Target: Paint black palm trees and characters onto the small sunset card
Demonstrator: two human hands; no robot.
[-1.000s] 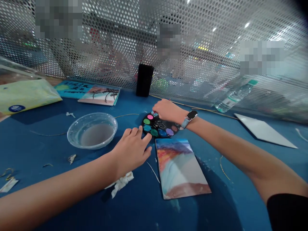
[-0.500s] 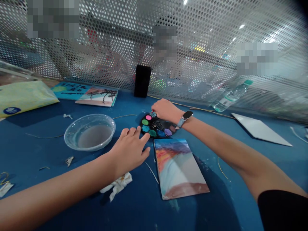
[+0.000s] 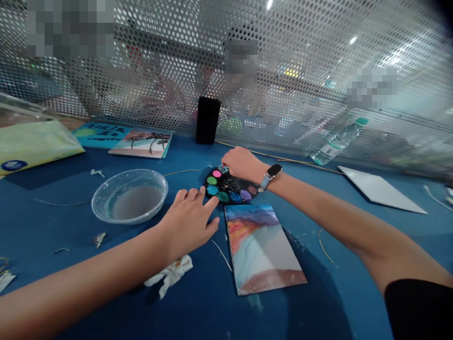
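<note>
A round black paint palette [image 3: 226,187] with several coloured wells lies on the blue table [image 3: 71,222]. My left hand [image 3: 189,222] rests flat with fingers stretched out, its fingertips touching the palette's near left rim. My right hand [image 3: 242,164], with a watch on the wrist, hovers over the palette's far edge; its fingers are pinched on something small that I cannot make out. A painted card [image 3: 260,245] in blue, orange and white lies just in front of the palette.
A clear bowl of cloudy water [image 3: 129,196] stands left of the palette. A crumpled tissue [image 3: 170,275] lies under my left forearm. Two painted cards [image 3: 141,141], a black phone [image 3: 208,120], a lying water bottle [image 3: 334,141] and a white sheet [image 3: 380,191] line the perforated screen.
Hardly anything differs; the view has drifted slightly and both hands stay at the palette, the right one shifted a touch.
</note>
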